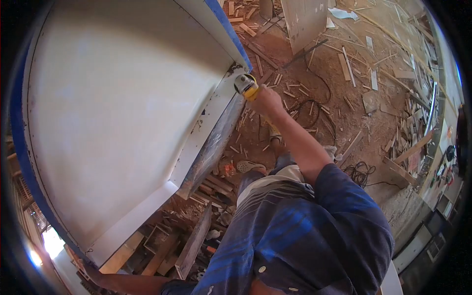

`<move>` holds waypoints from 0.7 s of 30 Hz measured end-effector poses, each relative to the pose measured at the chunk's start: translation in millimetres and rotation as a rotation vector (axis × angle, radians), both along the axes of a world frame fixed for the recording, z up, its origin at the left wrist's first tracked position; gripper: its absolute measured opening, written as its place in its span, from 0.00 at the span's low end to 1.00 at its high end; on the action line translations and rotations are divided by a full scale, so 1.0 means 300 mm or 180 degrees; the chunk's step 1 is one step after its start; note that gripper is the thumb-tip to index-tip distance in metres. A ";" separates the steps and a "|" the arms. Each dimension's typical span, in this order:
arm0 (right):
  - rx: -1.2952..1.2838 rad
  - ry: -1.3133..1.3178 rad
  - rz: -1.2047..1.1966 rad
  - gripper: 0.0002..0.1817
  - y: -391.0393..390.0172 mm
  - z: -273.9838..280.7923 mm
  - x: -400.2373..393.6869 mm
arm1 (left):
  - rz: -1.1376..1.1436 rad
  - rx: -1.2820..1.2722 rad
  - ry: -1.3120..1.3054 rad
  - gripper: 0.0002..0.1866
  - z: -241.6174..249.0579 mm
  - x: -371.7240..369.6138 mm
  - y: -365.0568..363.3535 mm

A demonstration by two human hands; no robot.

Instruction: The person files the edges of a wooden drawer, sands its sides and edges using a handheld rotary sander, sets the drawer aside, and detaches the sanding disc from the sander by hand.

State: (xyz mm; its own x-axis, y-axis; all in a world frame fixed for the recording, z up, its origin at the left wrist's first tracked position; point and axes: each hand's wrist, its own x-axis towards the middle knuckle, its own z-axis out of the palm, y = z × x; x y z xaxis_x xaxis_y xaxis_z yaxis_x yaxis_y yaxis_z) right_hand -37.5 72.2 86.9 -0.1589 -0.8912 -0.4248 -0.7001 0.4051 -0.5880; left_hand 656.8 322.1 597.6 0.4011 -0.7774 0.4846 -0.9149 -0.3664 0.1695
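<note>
A yellow angle grinder (247, 88) is in my right hand (266, 102), its fingers wrapped round the body. The grinder's round head is at the far right corner of a large white panel (128, 98) with blue edges, over a narrow white strip that has dark scuffed patches. At the lower left, my left hand (90, 273) is by the panel's near corner; its fingers are dark and partly hidden, so their pose is unclear.
Wood scraps (346, 66) and a black cable (328, 91) lie on the dirt floor to the right. A coiled cord (360, 173) is beside my right arm. Boards (194, 241) lean beneath the panel. An upright board (306, 24) stands beyond.
</note>
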 end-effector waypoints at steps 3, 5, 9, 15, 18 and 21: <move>-0.0065 0.0093 0.0037 0.28 -0.039 0.006 -0.039 | 0.0006 0.0006 0.0009 0.33 -0.007 0.001 -0.001; 0.0006 0.0159 0.0069 0.29 -0.051 -0.025 -0.048 | -0.0008 0.0002 0.0007 0.33 -0.007 0.000 -0.008; 0.0179 0.0114 0.0050 0.32 0.001 0.022 -0.071 | 0.0001 -0.0016 0.0014 0.33 -0.002 -0.001 -0.001; 0.0219 0.0173 -0.0042 0.34 0.082 -0.027 -0.117 | 0.0025 -0.0034 0.0015 0.32 -0.003 0.005 0.011; 0.0149 0.0161 -0.0035 0.35 0.081 -0.020 -0.099 | -0.0011 -0.0005 0.0003 0.32 0.003 0.001 0.006; 0.0198 0.0106 0.0000 0.37 0.034 0.006 -0.067 | -0.0039 0.0008 -0.0011 0.32 0.010 0.002 -0.002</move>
